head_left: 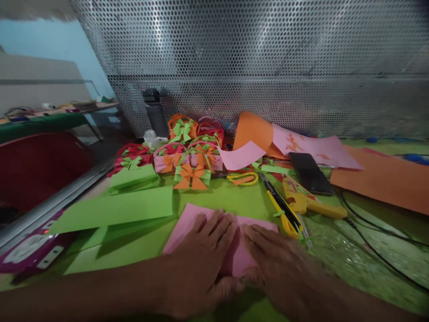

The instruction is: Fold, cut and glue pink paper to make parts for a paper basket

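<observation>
A sheet of pink paper [187, 221] lies on the green work surface right in front of me. My left hand [204, 255] rests flat on its left part, fingers stretched out and pointing away from me. On the right part lies my right hand [278, 259], also flat, its fingers angled toward the left one. Between the hands a strip of the paper shows, with a darker band that may be a crease or a shadow. Both thumbs come close together at the near edge, which is partly hidden.
Folded green paper [124, 208] lies to the left, beside a purple box [36, 250]. Behind stand several small paper bags with bows [191, 175] and a bottle [156, 114]. To the right are yellow scissors [284, 219], a cutter knife [276, 194], a glue gun [308, 203] with a cable, and a phone [310, 172].
</observation>
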A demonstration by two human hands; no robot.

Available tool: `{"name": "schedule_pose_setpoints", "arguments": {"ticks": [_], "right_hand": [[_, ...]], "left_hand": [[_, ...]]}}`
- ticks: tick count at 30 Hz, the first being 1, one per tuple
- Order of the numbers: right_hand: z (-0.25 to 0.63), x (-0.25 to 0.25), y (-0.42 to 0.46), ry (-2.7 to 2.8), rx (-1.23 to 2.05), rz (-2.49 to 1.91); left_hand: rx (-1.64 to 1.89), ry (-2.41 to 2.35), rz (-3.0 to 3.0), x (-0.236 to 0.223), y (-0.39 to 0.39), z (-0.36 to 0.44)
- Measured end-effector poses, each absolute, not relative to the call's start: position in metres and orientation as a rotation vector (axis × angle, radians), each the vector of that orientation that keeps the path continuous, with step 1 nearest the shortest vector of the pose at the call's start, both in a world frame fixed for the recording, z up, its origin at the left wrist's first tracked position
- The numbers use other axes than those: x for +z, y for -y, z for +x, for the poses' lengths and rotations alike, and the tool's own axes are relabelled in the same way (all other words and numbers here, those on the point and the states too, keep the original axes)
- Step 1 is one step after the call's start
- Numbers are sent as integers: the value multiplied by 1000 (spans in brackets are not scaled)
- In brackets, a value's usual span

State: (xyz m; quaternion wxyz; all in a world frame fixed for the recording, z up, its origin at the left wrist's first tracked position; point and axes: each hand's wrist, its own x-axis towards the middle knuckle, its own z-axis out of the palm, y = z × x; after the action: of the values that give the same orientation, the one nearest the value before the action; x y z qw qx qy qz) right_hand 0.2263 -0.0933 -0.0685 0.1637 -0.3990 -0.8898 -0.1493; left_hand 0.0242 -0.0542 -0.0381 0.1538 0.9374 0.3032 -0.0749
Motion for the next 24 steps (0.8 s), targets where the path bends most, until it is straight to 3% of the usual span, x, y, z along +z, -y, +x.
{"name": "schedule_pose_setpoints", "arguments": {"ticks": [10,24], "right_hand": [[234,-73,85,2491,-522,-943],[233,-78,89,2473,-553,-1053]], "left_hand": [[-223,-989,2673,-32,51,16],[-183,-1245,2711,-46,59,-27]]}}
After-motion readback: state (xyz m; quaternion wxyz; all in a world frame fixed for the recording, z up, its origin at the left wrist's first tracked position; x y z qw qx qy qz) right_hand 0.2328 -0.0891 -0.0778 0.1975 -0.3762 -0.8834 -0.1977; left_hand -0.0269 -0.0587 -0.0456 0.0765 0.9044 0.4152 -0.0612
